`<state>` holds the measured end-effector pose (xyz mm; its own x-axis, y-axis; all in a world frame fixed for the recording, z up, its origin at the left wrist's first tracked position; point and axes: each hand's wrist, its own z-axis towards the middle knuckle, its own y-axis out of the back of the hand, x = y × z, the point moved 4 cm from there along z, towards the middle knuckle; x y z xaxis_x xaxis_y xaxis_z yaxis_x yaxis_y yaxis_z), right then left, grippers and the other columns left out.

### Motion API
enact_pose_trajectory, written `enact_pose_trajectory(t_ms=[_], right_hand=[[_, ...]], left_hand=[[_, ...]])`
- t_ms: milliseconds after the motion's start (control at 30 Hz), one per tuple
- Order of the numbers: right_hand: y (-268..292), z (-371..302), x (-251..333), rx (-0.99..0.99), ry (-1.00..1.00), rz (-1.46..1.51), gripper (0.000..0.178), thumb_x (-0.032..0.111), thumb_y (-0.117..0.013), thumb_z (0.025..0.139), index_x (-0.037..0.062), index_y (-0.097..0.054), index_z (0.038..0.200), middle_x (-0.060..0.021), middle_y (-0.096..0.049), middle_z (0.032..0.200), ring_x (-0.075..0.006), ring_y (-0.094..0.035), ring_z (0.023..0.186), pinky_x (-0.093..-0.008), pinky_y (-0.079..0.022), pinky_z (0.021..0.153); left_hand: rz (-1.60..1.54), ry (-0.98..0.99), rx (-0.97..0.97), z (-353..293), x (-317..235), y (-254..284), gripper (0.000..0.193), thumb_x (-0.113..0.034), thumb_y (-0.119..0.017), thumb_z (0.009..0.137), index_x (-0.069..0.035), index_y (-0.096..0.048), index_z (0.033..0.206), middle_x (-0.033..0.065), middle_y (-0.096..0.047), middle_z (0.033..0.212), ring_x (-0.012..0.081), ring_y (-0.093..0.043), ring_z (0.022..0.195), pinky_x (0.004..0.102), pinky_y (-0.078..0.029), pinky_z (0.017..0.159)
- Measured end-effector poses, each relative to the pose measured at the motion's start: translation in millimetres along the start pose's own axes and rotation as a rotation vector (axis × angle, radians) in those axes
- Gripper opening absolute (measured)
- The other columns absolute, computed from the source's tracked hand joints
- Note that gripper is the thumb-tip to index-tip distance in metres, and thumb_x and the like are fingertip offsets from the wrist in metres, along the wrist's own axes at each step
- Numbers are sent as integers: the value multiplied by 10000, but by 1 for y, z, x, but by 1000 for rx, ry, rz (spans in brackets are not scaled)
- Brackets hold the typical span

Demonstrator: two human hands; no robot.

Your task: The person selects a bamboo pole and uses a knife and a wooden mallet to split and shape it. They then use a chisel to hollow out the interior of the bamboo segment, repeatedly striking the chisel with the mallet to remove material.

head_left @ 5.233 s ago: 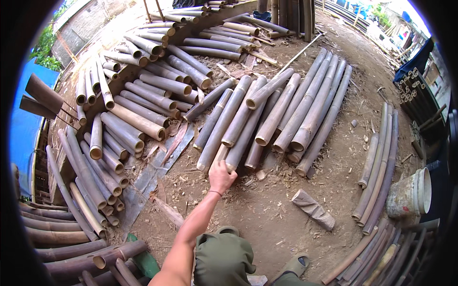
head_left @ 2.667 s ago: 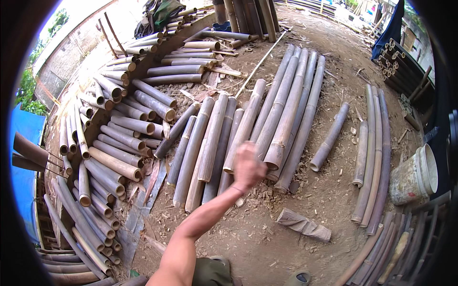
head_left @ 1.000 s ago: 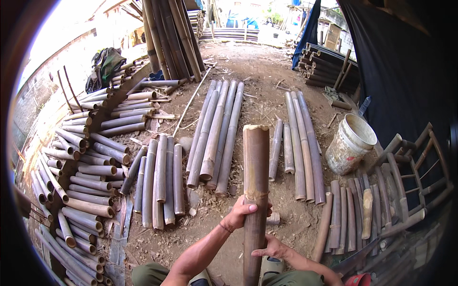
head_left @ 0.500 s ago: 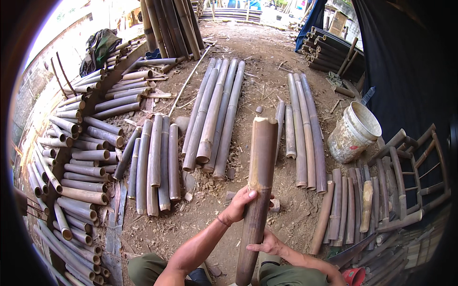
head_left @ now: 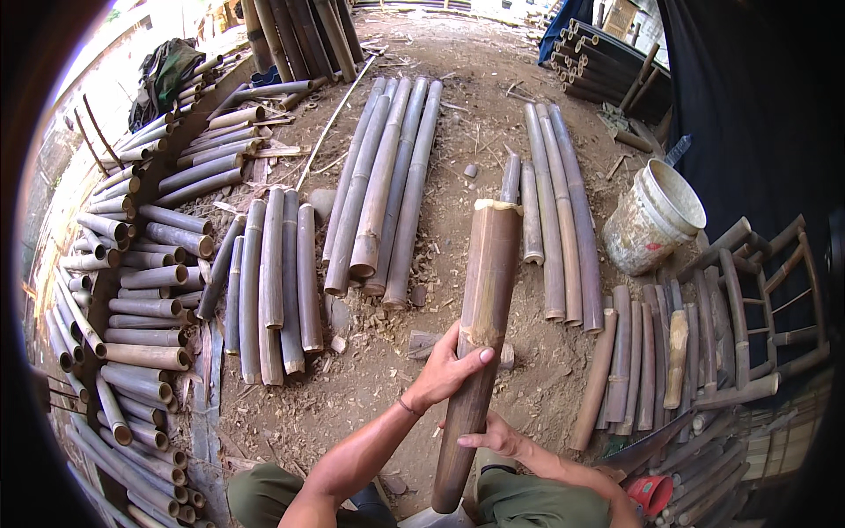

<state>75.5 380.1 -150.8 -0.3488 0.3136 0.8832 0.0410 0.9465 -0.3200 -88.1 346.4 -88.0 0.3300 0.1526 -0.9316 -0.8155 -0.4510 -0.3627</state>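
A thick brown bamboo piece [head_left: 489, 273] slants up and away in front of me, its pale cut rim at the far end. My left hand [head_left: 451, 363] is wrapped round its middle, thumb across the top side, just below a node. Lower down, my right hand [head_left: 493, 436] grips the same piece near its close end, with the thumb on it and the other fingers mostly hidden behind. On the ground beyond the left hand lies a short log [head_left: 424, 343], partly covered by the bamboo.
Long bamboo poles [head_left: 384, 194] lie ahead, with shorter pieces [head_left: 271, 290] left of them. Stacked bamboo [head_left: 145, 310] fills the left side. At right are a dirty white bucket [head_left: 647, 231], a bamboo rack [head_left: 748, 317], more pieces [head_left: 635, 361], a saw blade [head_left: 647, 447] and a red container [head_left: 651, 493].
The bamboo piece has turned in my hands, so its notched far end now shows as a pale rim. The surroundings have shifted upward in the picture. Both hands keep their hold.
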Motion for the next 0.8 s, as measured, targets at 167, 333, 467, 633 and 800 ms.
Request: enact_pose_trajectory(t_ms=[167,333,467,633,800], right_hand=[[31,9,-51,-39,-101,-73,636,270,-712,871,-16,-447,1372,-151,-565,1290,-240,-526,1227,-387,-405,1059],[108,15,-64,-534,-80,-653,886,485,-668,856,-58,-305,1454,-310,-355,1455,-403,-404,1341,-502,-349,1126],[179,45,-53,-607,-111,-1462,971,318,-803,744,30,-268,1501,-229,-368,1456,-385,-350,1360,-485,-304,1161],[188,100,-55,-325,-12,-1558,1012,372,-877,644,66,-363,1460,-138,-469,1351,-352,-446,1255,-468,-363,1114],[182,142,-66,-241,173,-1524,922,342,-882,635,80,-446,1404,-98,-507,1265,-302,-481,1181,-468,-390,1080]], left_hand=[[-78,277,-101,-13,99,25,635,-381,-735,877,-2,-479,1317,77,-621,1110,157,-595,1007,325,-510,882],[-269,343,-355,-29,166,81,608,-411,-673,901,8,-451,1282,146,-634,1046,241,-668,907,403,-580,808],[-264,342,-517,-11,160,118,580,-412,-647,918,-1,-436,1270,152,-630,971,252,-682,831,406,-592,738],[-188,297,-539,-18,153,141,522,-379,-633,935,-16,-455,1266,126,-623,1013,257,-694,847,400,-600,740],[-242,295,-611,-46,163,121,552,-348,-632,939,-38,-422,1344,145,-607,1077,275,-696,874,411,-602,756]])
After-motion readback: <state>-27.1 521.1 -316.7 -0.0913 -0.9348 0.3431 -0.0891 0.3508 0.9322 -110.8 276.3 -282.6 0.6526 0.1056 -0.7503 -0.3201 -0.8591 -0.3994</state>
